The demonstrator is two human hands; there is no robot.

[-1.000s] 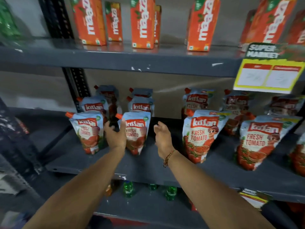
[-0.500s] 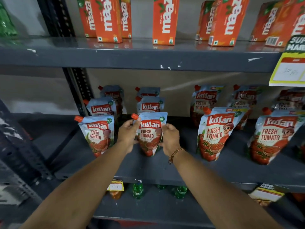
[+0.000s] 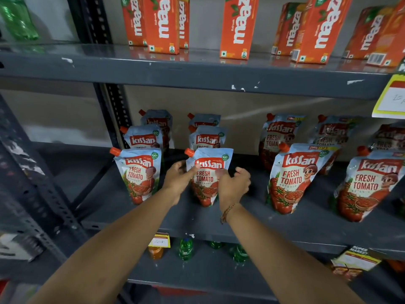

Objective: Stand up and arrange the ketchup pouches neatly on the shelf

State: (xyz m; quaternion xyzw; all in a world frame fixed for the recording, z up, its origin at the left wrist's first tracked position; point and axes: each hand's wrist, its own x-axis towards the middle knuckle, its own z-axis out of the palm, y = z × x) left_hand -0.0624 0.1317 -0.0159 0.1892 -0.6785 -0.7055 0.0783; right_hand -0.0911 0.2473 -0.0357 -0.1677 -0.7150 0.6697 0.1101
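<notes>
Several ketchup pouches stand upright in rows on the grey middle shelf (image 3: 252,224). The front pouch of the second row (image 3: 208,172) stands between my hands. My left hand (image 3: 178,179) pinches its left edge with thumb on the front. My right hand (image 3: 233,186) grips its right edge. To its left stands another front pouch (image 3: 140,172). Two larger pouches, one (image 3: 295,178) just right of my hands and one (image 3: 370,187) further right, lean in the front. More pouches stand behind each one.
Orange juice cartons (image 3: 236,27) line the upper shelf. A yellow price tag (image 3: 390,99) hangs at the right edge. Green bottles (image 3: 186,249) and a small yellow label (image 3: 159,240) sit on the lower shelf. A dark slotted upright (image 3: 111,110) stands left of the pouches.
A second ago my right hand was off the pouch; it closed on the right edge. Both hands now hold the pouch upright, and the view has shifted left.
</notes>
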